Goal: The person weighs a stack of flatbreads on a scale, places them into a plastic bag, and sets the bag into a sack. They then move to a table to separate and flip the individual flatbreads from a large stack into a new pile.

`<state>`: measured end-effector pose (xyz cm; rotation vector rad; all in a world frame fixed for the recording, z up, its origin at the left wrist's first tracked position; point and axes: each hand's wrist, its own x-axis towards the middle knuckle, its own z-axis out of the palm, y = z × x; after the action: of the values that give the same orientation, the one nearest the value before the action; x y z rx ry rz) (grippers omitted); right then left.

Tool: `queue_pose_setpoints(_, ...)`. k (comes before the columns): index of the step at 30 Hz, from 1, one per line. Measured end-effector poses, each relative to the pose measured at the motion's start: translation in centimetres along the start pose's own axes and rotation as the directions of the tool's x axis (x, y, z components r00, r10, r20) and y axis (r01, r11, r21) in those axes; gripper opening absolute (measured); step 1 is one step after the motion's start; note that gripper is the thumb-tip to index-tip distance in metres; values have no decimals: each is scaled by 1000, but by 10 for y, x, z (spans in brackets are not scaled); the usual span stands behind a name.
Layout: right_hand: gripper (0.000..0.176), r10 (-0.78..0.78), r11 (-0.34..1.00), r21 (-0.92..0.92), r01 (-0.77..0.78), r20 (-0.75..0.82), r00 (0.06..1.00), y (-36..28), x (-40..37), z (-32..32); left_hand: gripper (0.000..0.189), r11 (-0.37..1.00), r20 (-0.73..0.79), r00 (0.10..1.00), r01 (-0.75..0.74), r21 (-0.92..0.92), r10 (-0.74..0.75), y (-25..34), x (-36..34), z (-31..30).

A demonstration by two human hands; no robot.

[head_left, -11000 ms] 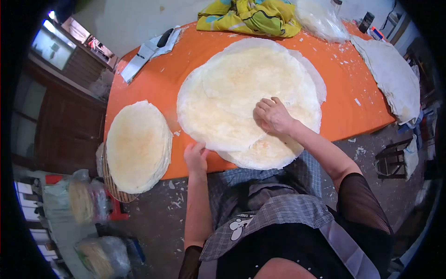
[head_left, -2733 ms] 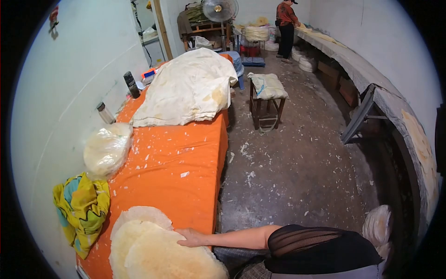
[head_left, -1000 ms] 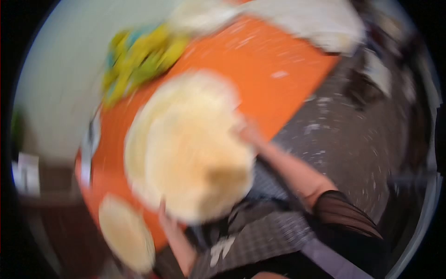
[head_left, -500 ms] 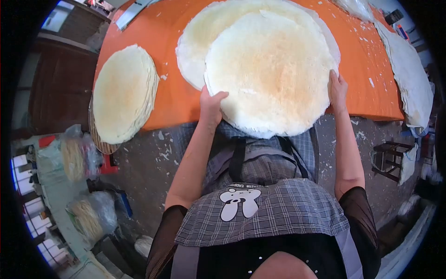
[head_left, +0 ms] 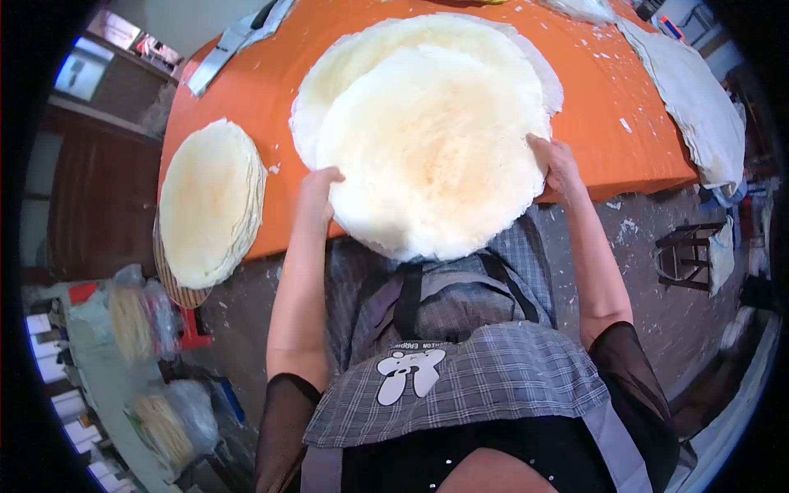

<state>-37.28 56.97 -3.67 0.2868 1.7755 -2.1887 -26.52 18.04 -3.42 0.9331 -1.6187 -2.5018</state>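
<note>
A large round thin flatbread [head_left: 431, 156], pale with a browned middle, is held by its two sides. My left hand [head_left: 317, 195] is closed on its left edge, thumb on top. At the opposite edge my right hand [head_left: 557, 166] grips it the same way, fingers tucked underneath. The near rim of the flatbread hangs past the table edge, in front of my apron. Behind and partly beneath it, more round flatbreads [head_left: 362, 66] lie on the orange tabletop [head_left: 612, 152].
On the left, a stack of flatbreads [head_left: 212, 201] rests on a round woven tray [head_left: 182, 289] at the table edge. A pale cloth [head_left: 686, 99] drapes over the right side. A small stool [head_left: 689, 253] stands on the floor at right. Crumbs dot the table.
Both hands have shifted left in the view with the flatbread between them, and it now sits lower. The view itself has moved slightly too.
</note>
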Motion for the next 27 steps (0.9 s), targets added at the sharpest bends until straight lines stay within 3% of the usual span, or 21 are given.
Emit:
queue_pose_setpoints(2,34,-50,992,-116,43,-55,997,-6,-4,12,46,992,128,990,76,-99,-63,1,-14,-4)
queue_pose_setpoints(4,33,-60,997,-59,56,-73,995,4,-2,6,49,954,291,947,204,-217,-137,11,-45,-3)
queue_pose_setpoints(6,34,-129,991,-31,126,-91,987,11,-2,8,50,982,292,956,91,-165,-40,-17,-66,-13)
queue_pose_setpoints(7,34,-88,996,0,88,-67,994,10,-8,11,51,989,288,958,28,-144,15,-28,-73,-13)
queue_pose_setpoints(10,35,55,994,89,-56,15,998,12,-24,8,50,971,33,977,-207,-116,212,-43,-84,2)
queue_pose_setpoints(12,35,164,975,142,-174,74,984,17,-22,4,50,950,6,973,-222,-219,229,-39,-79,8)
queue_pose_setpoints(13,35,135,982,126,-139,45,990,10,-22,9,50,935,-8,972,-230,-270,237,-36,-75,11)
queue_pose_setpoints(15,35,68,993,96,-68,-2,998,-5,-19,21,49,932,-41,953,-304,-200,302,-38,-59,21)
queue_pose_setpoints(16,36,43,996,-76,-47,-51,998,5,-4,12,48,925,-65,939,-345,-160,339,-40,-53,23)
queue_pose_setpoints(18,43,-21,1000,21,21,39,999,22,11,-2,42,965,-239,935,-255,60,262,-48,-42,19)
queue_pose_setpoints(20,48,-42,999,7,41,43,998,24,9,-3,40,937,-206,924,-343,-66,324,-35,-61,29)
queue_pose_setpoints(21,47,-103,994,-25,105,64,993,27,9,-6,40,949,-138,969,-233,-213,207,-35,-65,23)
queue_pose_setpoints(22,48,-53,998,-23,54,54,997,27,8,-9,41,931,-41,994,-109,-349,101,-37,-69,18)
queue_pose_setpoints(24,46,-99,995,-21,101,69,993,24,1,-6,42,938,-19,974,-223,-265,226,-35,-85,24)
queue_pose_setpoints(25,44,-152,977,-141,161,74,986,21,-4,-5,43,937,0,961,-269,-224,276,-36,-89,29)
queue_pose_setpoints(27,41,-266,886,-369,281,94,959,10,-9,0,43,923,-141,913,-383,30,384,-51,-71,26)
